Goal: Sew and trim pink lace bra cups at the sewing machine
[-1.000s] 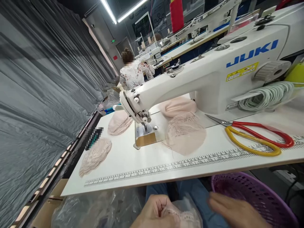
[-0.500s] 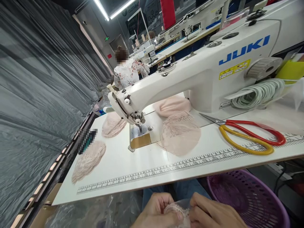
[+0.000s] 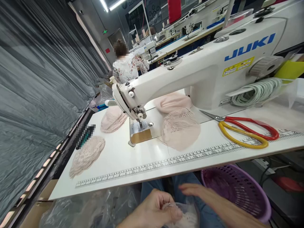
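Note:
Low in front of my lap, my left hand (image 3: 159, 207) pinches a piece of pale pink lace fabric (image 3: 187, 217) between thumb and curled fingers. My right hand (image 3: 198, 193) is off to the right of the lace, fingers stretched out and holding nothing. Above them on the white table, a pale pink lace piece (image 3: 181, 133) lies right of the needle plate of the white sewing machine (image 3: 163, 82). Folded pink fabric (image 3: 174, 102) sits behind it, under the machine arm.
Scissors (image 3: 244, 129) with red and yellow handles lie at the table's right. More lace pieces (image 3: 87, 155) and pink pieces (image 3: 113, 119) rest at the left. A purple basket (image 3: 266, 202) stands below the edge at right. A person (image 3: 125, 68) sits further back.
My right hand has let go of the lace and moved away from it, its fingers straightening. My left hand keeps its pinch. The camera view has shifted slightly.

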The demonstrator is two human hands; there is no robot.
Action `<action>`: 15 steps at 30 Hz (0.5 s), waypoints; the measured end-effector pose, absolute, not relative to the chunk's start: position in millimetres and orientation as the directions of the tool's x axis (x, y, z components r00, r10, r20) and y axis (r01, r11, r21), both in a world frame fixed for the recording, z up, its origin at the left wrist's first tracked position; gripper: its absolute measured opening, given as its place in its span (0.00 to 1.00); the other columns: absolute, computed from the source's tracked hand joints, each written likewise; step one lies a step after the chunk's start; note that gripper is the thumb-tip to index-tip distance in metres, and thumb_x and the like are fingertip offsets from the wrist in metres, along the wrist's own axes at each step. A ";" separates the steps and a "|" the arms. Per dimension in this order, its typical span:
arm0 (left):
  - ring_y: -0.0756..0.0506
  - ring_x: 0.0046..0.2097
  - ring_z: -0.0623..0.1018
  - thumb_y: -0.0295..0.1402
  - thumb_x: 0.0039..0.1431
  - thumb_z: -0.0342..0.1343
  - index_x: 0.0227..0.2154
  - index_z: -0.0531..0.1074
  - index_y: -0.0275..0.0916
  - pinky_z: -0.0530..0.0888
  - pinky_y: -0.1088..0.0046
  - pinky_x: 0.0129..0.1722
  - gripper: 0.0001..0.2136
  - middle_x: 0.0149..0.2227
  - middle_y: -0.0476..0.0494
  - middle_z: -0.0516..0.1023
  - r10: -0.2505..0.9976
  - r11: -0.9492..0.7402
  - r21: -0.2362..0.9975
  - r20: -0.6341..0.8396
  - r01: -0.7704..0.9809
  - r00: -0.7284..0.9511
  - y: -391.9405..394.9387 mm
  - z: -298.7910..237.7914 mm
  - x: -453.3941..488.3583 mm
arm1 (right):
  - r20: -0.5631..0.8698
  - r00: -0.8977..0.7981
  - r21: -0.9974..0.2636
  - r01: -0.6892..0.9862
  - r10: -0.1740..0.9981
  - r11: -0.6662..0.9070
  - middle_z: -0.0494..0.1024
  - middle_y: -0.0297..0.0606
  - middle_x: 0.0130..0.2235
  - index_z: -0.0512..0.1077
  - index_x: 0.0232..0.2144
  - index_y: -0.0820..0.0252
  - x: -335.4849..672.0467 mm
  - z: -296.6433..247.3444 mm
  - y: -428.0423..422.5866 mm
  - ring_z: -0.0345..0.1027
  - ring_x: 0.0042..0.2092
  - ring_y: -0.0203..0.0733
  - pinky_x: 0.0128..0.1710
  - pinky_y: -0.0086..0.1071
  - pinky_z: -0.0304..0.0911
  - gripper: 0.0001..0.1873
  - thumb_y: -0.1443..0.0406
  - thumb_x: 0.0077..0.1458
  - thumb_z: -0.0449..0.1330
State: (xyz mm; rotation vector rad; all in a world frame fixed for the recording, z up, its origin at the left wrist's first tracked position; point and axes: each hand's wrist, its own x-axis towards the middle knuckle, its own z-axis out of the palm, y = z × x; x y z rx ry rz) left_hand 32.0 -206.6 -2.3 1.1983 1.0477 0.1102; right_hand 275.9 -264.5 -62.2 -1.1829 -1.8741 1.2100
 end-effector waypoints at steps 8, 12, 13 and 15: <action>0.55 0.23 0.51 0.72 0.42 0.48 0.14 0.56 0.38 0.48 0.73 0.23 0.36 0.17 0.54 0.50 0.721 0.300 0.840 -0.510 0.452 0.468 -219.1 4.8 12.6 | -0.368 -0.490 -0.927 0.124 0.790 -0.355 0.76 0.31 0.32 0.74 0.30 0.57 236.4 -50.3 -249.4 0.71 0.37 0.43 0.36 0.31 0.65 0.11 0.59 0.45 0.67; 0.53 0.25 0.57 0.71 0.37 0.55 0.18 0.66 0.34 0.53 0.75 0.25 0.36 0.20 0.51 0.60 0.668 0.376 0.851 -0.523 0.365 0.530 -222.8 3.5 13.2 | -0.371 -0.568 -0.909 0.061 0.734 -0.413 0.77 0.32 0.31 0.74 0.33 0.58 238.1 -48.6 -253.5 0.71 0.35 0.41 0.35 0.32 0.63 0.15 0.53 0.50 0.66; 0.53 0.26 0.58 0.68 0.35 0.60 0.20 0.69 0.34 0.54 0.75 0.26 0.35 0.21 0.51 0.62 0.646 0.394 0.844 -0.535 0.363 0.544 -223.2 3.6 13.6 | -0.370 -0.580 -0.909 0.064 0.726 -0.412 0.77 0.33 0.31 0.73 0.33 0.58 238.3 -46.9 -253.3 0.71 0.35 0.42 0.36 0.32 0.62 0.17 0.51 0.50 0.66; 0.53 0.26 0.59 0.60 0.31 0.68 0.21 0.71 0.34 0.55 0.76 0.26 0.30 0.21 0.52 0.63 0.621 0.424 0.824 -0.566 0.375 0.543 -223.8 4.0 13.5 | -0.363 -0.602 -0.912 0.072 0.712 -0.404 0.78 0.34 0.31 0.73 0.33 0.58 238.4 -44.6 -251.6 0.71 0.36 0.43 0.37 0.34 0.62 0.20 0.48 0.51 0.65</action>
